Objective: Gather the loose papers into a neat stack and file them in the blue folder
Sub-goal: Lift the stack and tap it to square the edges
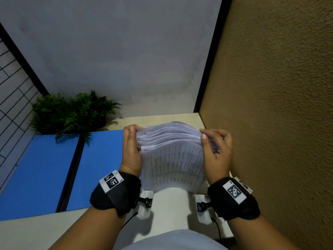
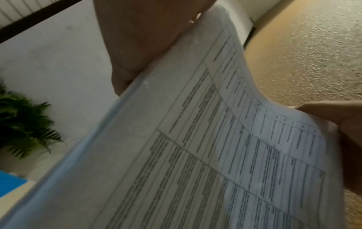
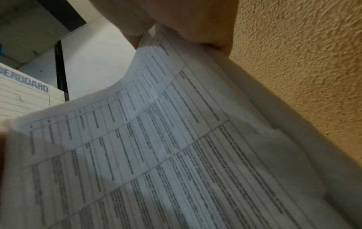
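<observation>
I hold a stack of printed papers upright above the table, its top edges fanned and uneven. My left hand grips the stack's left edge, thumb toward me. My right hand grips the right edge, thumb on the front sheet. The front sheet carries a table of small text and bows between the hands; it also fills the right wrist view, where that sheet curves the same way. The blue folder lies open and flat on the table to the left of the stack.
A green fern plant stands at the folder's far edge. A textured tan wall runs close along the right. A grey wall closes the back. The pale tabletop shows below the papers.
</observation>
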A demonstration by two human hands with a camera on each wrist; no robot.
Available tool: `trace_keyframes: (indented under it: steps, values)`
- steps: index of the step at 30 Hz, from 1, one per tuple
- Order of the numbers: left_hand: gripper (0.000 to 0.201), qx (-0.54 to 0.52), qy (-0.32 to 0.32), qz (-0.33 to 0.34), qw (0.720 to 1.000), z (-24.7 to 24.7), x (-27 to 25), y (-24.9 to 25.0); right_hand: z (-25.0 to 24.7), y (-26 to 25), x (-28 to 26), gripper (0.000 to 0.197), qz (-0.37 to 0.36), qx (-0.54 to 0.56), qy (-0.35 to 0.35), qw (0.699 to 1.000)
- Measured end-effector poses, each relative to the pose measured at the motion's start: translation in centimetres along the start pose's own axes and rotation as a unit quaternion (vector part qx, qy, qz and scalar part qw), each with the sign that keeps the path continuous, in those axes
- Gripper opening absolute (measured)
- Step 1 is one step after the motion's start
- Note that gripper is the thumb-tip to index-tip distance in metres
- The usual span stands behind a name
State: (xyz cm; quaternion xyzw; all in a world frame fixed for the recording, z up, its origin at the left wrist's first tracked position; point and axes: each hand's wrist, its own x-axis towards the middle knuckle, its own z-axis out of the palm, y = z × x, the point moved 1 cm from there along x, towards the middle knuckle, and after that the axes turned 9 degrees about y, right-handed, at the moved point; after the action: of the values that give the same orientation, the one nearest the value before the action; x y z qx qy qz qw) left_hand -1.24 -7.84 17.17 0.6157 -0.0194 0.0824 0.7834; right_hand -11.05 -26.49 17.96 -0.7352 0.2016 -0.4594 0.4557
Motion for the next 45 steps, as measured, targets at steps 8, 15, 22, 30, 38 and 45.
trace_keyframes:
  steps: [8, 15, 22, 30, 38, 45]
  values:
    - [0.017, 0.048, -0.017, -0.030, 0.998, 0.7, 0.6, 1.1, 0.1, -0.5, -0.3, 0.020, -0.006, 0.003, -0.049, 0.999]
    - [0.018, 0.034, 0.008, -0.001, 0.999, 0.8, 0.1, 1.4, -0.1, -0.2, -0.5, 0.043, 0.021, -0.005, -0.061, 0.998]
    - [0.024, 0.049, 0.058, -0.009, 0.997, 0.8, 0.1, 1.0, -0.4, 0.3, -0.7, 0.040, 0.001, -0.040, -0.069, 0.997]
    - [0.004, 0.076, 0.025, 0.058, 0.995, 1.3, -0.9, 1.3, -0.4, 0.5, -1.0, 0.036, -0.034, -0.040, -0.064, 0.997]
    - [0.015, 0.064, 0.083, 0.032, 0.994, 1.0, -0.1, 0.9, -0.5, 0.9, -0.8, 0.038, -0.024, -0.039, -0.051, 0.998]
    - [0.009, 0.027, 0.091, -0.041, 0.995, 1.1, -0.5, 0.3, -0.4, 1.0, -1.0, 0.048, -0.052, -0.035, -0.039, 0.997]
